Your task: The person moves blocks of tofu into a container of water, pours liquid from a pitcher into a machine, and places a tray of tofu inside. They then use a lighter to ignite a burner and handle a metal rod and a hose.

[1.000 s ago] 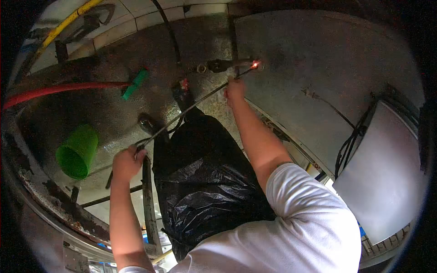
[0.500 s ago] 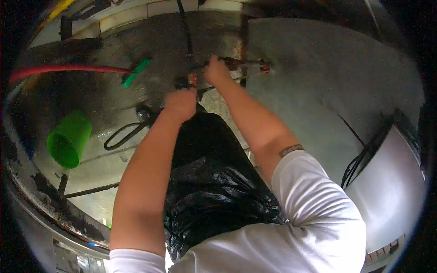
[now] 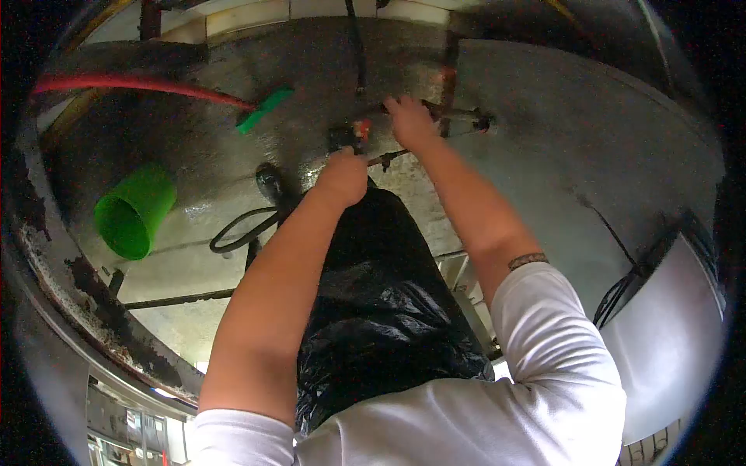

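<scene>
Past the black plastic covering (image 3: 381, 311) on the wearer's front, both arms reach forward. My left hand (image 3: 343, 177) is closed at a dark fitting (image 3: 342, 140) with a small red-orange part (image 3: 363, 129); what its fingers hold is hidden. To the right and a little farther off, my right hand (image 3: 412, 123) is at the near end of a dark bar-like tool (image 3: 451, 113), fingers bent; whether it grips the bar cannot be made out. A thin rod (image 3: 388, 158) runs between the two hands.
A green bucket (image 3: 148, 203) lies tipped at the left. A green brush head (image 3: 266, 109) on a red handle (image 3: 155, 83) is at the upper left. A black hose loop (image 3: 233, 237) lies left of my left arm. A curved metal surface (image 3: 668, 334) stands at the right.
The view has shifted, so the hands, bucket and brush all appear farther right. My right hand's fingers look less tightly curled than before.
</scene>
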Tool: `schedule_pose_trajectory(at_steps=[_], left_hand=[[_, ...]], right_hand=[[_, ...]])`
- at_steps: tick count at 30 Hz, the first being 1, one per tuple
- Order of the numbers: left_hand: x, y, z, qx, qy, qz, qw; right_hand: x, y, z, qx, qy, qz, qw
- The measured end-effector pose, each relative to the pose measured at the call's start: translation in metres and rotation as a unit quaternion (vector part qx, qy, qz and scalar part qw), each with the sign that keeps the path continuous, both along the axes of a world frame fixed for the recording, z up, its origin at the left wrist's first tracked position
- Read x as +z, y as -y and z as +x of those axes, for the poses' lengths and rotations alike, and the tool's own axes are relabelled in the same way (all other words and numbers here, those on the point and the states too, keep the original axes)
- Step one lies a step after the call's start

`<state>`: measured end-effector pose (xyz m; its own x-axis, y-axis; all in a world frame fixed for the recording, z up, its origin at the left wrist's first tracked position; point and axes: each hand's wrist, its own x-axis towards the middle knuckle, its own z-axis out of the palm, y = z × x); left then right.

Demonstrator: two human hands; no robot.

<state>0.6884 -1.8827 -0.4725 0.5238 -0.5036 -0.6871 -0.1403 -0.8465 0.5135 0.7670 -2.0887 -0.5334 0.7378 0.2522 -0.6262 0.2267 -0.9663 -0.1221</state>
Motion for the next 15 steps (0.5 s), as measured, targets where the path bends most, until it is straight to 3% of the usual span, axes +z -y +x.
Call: schedule_pose_trajectory(at_steps=[2, 5, 7, 9, 11, 12, 14, 15], left_hand=[[0.008, 0.0, 0.0, 0.081, -0.03, 0.003, 0.996], [0.015, -0.001, 0.003, 0.102, -0.065, 0.002, 0.993], [0.013, -0.001, 0.004, 0.111, -0.065, 0.003, 0.992], [0.012, -0.001, 0.001, 0.12, -0.065, 0.0, 0.991], [0.012, -0.002, -0.002, 0.134, -0.056, -0.012, 0.989], [0.012, -0.001, -0.002, 0.133, -0.054, -0.017, 0.99], [0.013, -0.001, -0.003, 0.131, -0.065, -0.008, 0.989], [0.013, -0.003, -0.003, 0.131, -0.062, -0.01, 0.989]], right_hand=[[0.006, 0.01, -0.006, 0.067, 0.059, 0.033, 0.995], [0.025, 0.013, -0.023, -0.025, 0.153, 0.115, 0.981], [0.055, 0.007, -0.045, -0.322, 0.085, 0.086, 0.939], [0.062, 0.004, -0.074, -0.399, 0.04, 0.019, 0.916], [0.03, 0.014, -0.125, -0.387, 0.037, 0.072, 0.919], [0.009, 0.012, -0.151, -0.423, -0.015, 0.137, 0.896], [0.013, -0.01, -0.165, -0.454, -0.062, 0.2, 0.866], [0.039, -0.029, -0.155, -0.521, -0.086, 0.243, 0.814]])
